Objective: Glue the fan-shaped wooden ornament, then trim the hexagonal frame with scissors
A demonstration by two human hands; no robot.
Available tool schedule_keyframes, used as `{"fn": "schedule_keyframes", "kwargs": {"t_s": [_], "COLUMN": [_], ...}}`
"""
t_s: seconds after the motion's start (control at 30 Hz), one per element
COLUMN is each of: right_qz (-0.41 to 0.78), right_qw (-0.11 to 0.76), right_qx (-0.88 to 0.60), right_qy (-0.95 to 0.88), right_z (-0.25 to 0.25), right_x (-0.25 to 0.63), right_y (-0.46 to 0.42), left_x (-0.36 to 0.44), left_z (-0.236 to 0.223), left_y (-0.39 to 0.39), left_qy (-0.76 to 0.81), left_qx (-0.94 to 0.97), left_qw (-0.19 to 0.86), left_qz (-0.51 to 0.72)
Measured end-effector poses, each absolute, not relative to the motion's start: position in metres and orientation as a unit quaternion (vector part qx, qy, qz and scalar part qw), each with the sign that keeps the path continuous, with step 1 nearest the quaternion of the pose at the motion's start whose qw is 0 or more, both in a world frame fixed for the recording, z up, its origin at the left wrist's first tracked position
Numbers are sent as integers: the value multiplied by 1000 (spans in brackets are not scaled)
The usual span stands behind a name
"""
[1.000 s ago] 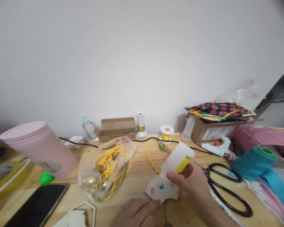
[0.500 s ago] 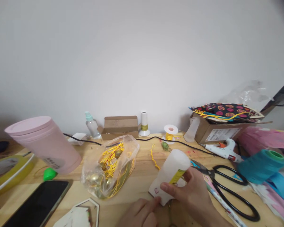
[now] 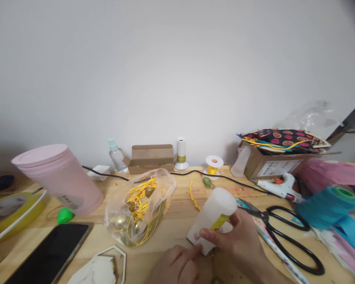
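My right hand is closed around a white plastic squeeze bottle with a yellow-green label. The bottle is tilted, base up, and its lower end is hidden by my fingers and thumb. Under it lies a small flat white piece with pink printed marks. My left hand has its fingers bent, and the index fingertip presses the near edge of this piece; its thumb is out of sight. A thin dark cord hangs by the piece's near corner. Black-handled scissors lie right of my right hand.
A plastic bag of yellow cords and gold bells lies left of centre. Further left are a phone and a pink tumbler. A glue gun, teal thread cone and filled carton stand right. A black cable crosses behind.
The view has shifted slightly, so things at the left appear a little further right. Both hands, the bottle and the white piece keep almost the same positions.
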State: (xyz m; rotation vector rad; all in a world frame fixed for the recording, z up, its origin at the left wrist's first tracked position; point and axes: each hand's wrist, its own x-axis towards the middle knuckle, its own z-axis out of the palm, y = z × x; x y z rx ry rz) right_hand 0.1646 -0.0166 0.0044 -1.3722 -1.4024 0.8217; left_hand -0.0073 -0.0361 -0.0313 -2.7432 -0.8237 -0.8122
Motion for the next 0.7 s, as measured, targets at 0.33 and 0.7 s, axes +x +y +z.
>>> {"fn": "schedule_keyframes", "kwargs": {"t_s": [0.33, 0.7], "right_qz": [319, 320], "right_qw": [488, 501], "right_qx": [-546, -544], "right_qy": [-602, -592], "right_z": [6, 3], "right_x": [164, 168], "right_y": [-17, -16], "left_x": [-9, -8], "left_z": [-35, -36], "left_y": [-37, -38], "left_qy": [-281, -281], "left_qx": [-924, -915], "left_qw": [56, 62], "left_qz": [-252, -281]}}
